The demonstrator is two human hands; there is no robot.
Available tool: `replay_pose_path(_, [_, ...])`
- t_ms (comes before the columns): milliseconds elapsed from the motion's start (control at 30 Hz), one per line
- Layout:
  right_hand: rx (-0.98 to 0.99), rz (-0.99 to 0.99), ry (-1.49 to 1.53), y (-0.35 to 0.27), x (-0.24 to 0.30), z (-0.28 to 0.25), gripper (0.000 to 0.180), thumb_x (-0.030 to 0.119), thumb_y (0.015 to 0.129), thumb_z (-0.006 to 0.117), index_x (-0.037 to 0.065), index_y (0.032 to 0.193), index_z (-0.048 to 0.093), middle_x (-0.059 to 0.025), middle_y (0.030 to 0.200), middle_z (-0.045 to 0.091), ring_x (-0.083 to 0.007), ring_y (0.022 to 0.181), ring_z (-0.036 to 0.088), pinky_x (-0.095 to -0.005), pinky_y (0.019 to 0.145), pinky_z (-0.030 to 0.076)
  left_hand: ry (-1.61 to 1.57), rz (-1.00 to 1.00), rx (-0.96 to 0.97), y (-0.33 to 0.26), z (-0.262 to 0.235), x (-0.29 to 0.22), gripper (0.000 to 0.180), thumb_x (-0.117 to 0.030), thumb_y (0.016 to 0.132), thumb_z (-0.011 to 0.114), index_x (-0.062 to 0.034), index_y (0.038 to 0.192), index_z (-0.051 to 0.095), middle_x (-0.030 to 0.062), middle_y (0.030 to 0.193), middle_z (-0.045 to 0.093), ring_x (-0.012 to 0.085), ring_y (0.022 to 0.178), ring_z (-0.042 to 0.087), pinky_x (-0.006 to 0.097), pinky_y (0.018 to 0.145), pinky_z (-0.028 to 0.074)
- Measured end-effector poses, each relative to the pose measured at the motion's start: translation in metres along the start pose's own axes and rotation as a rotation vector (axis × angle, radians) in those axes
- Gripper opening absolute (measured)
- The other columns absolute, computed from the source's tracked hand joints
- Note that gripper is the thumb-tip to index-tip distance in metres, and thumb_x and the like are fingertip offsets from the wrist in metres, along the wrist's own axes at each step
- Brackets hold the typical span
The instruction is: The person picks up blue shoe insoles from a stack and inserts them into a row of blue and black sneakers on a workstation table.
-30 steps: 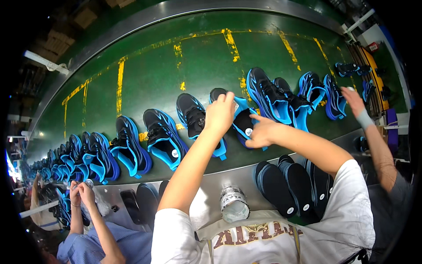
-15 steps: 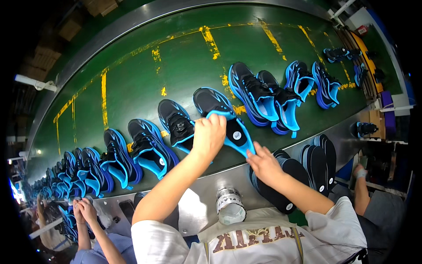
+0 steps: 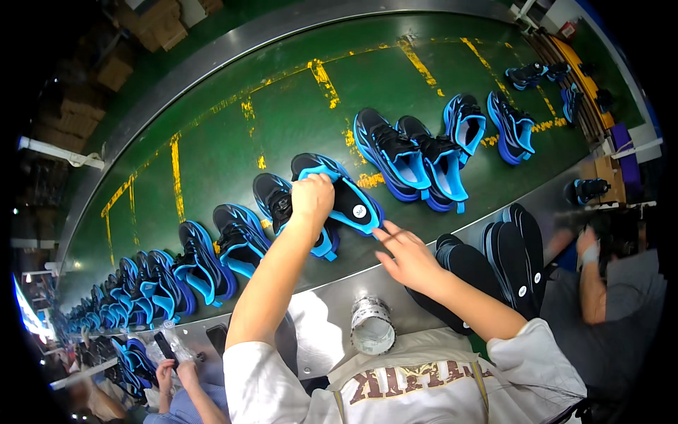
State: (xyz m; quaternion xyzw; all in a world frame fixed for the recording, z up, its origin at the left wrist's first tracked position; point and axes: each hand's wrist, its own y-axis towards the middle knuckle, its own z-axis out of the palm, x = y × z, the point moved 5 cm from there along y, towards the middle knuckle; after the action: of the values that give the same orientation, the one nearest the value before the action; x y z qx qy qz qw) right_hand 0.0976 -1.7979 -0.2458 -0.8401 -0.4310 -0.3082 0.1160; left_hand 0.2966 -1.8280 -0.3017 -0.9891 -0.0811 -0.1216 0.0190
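As the right hand (image 3: pixel 408 258) eases off the shoe (image 3: pixel 346 183), fingers loose, the left hand (image 3: pixel 313 201) grips its opening's edge, the insole (image 3: pixel 347 203) seemingly seated inside.

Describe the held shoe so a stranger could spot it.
On the green surface with yellow lines, find the person's left hand. It grips a black-and-blue shoe at its opening. Unlike its immediate neighbours, this shoe is held, with a round white sticker visible inside.

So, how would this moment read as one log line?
left hand: gripping black-and-blue sports shoe at opening | right hand: open near heel, contact unclear | round white label: inside shoe | green flat surface: under shoe
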Motion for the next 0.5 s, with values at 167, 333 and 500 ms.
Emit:
replay_pose_path(167, [-0.040,0.089,-0.084,-0.072,-0.009,-0.058,0.037,0.013,0.075,0.060,0.004,0.110,0.053,-0.0186,0.117,0.046,-0.0353,0.104,0.048,-0.0401,0.087,0.040,-0.732,-0.068,0.090,-0.001,-0.033,0.031,0.021,-0.018,0.076,0.046,0.0011,0.077,0.055,0.0183,0.070,0.058,0.0326,0.070,0.059,0.041,0.065,0.046])
replay_pose_path(333, [0.038,0.264,-0.250,-0.154,-0.023,-0.069,0.041,0.020,0.070,0.065,0.004,0.105,0.054,-0.0162,0.115,0.044,-0.0342,0.105,0.043,-0.0424,0.087,0.037,-1.896,-0.364,-0.150,-0.009,-0.057,0.062,0.023,-0.015,0.083,0.043,0.0000,0.082,0.061,-0.0009,0.060,0.052,0.0028,0.044,0.031,0.019,0.041,0.024])
replay_pose_path(500, [0.022,0.366,-0.332,-0.180,-0.023,-0.070,0.049,0.029,0.060,0.073,0.005,0.097,0.054,-0.0137,0.113,0.044,-0.0323,0.104,0.040,-0.0447,0.089,0.030,-2.295,-0.441,-0.407,-0.006,-0.086,0.065,0.021,-0.013,0.080,0.048,-0.0087,0.060,0.042,0.0003,0.060,0.048,0.0060,0.042,0.027,0.022,0.040,0.022])
